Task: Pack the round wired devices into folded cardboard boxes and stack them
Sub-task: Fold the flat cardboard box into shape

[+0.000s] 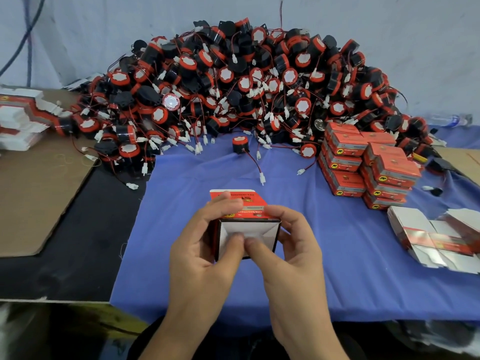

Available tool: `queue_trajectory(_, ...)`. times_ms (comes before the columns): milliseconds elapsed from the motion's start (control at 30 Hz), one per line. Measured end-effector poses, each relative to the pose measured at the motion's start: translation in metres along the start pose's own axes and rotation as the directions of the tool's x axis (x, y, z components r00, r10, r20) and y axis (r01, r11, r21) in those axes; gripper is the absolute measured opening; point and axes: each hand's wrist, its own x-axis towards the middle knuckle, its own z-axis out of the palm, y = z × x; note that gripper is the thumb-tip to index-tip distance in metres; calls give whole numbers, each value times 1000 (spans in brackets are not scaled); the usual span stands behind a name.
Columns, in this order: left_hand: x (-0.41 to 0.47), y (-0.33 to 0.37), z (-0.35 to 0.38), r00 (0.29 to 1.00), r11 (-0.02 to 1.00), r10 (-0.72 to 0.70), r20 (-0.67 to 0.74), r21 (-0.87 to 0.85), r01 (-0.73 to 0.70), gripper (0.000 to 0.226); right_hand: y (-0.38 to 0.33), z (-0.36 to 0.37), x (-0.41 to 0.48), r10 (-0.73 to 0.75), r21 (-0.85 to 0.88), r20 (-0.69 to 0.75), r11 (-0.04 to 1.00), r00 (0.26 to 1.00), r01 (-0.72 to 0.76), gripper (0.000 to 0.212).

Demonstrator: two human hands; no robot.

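Both hands hold a red box (pixel 244 219) above the blue cloth (pixel 337 268): the left hand (pixel 205 245) and right hand (pixel 291 245) curl round its sides, thumbs pressing the white flaps; the pile of round devices (pixel 233 87) lies behind

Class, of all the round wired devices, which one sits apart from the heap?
The device standing alone on the blue cloth just before the pile, its red wire trailing forward to a white plug. The rest are tangled in the pile.
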Motion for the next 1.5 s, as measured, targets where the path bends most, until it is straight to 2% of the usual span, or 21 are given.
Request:
queue_trajectory(133,5,4,-8,998,998,-56,-4,-23,56,35,-1,-3,1,160,148,-43,977,986,-152,80)
queue_trajectory(200,6,7,-9,997,997,-80,0,-7,80,31,-2,-8,4,257,312,75,912,963,-268,84)
queue_trajectory(267,5,9,-8,991,992,-129,42,16,128,30,-4,-11,6,256,347,231,880,939,-326,80)
queue_trajectory(333,3,12,-8,970,980,-197,143,45,192,29,-3,-12,6,224,314,257,901,940,-300,85)
queue_trajectory(500,7,15,-16,880,953,-296,372,55,298,31,-3,-16,5,141,266,238,942,961,-204,117)
queue_trajectory(633,14,11,-30,772,924,-382,509,199,327,54,-7,-25,7,45,147,289,985,956,-91,127)
queue_trajectory(667,15,10,-32,771,915,-396,499,290,282,62,-8,-26,9,27,102,298,993,954,-60,126)
queue_trajectory(733,19,10,-34,839,885,-359,408,436,166,68,-11,-30,10,9,10,338,1000,941,-14,119)
queue_trajectory(833,20,8,-29,884,923,-274,379,360,132,86,-20,-30,10,-56,-190,401,971,914,143,103)
queue_trajectory(900,21,4,-26,900,962,-233,369,224,157,98,-20,-30,11,-232,-372,267,871,935,322,96)
queue_trajectory(967,22,-1,-23,942,975,-206,264,136,175,84,-14,-31,12,-384,-453,51,814,922,363,81)
queue_trajectory(1000,23,-2,-20,954,974,-217,206,114,197,74,-11,-29,12,-346,-399,-16,863,938,311,77)
queue_trajectory(1033,24,-4,-20,955,969,-242,175,105,226,66,-8,-27,14,-230,-266,-18,939,973,218,74)
queue_trajectory(1100,23,-12,-21,935,953,-296,196,124,276,62,4,-28,18,-49,-77,120,995,992,58,54)
queue_trajectory(1133,24,-17,-23,927,945,-306,216,186,269,62,11,-31,20,-43,-92,157,994,987,58,42)
queue_trajectory(1233,28,-43,-31,921,811,-311,236,571,128,72,39,-39,26,-87,-224,127,968,988,114,33)
queue_trajectory(1267,28,-54,-33,908,723,-344,239,685,93,81,51,-41,26,-73,-258,109,961,991,99,34)
queue_trajectory(1333,25,-78,-36,861,464,-443,249,886,-18,100,75,-43,22,-5,-316,59,949,998,24,38)
queue_trajectory(1367,22,-89,-38,829,330,-495,260,939,-97,105,86,-44,18,30,-343,37,939,999,-15,40)
queue_trajectory(1400,18,-98,-40,805,249,-533,261,957,-145,107,95,-44,15,52,-370,25,928,998,-39,39)
queue_trajectory(1500,10,-113,-47,801,171,-547,243,969,-177,112,108,-46,12,63,-388,13,920,998,-53,39)
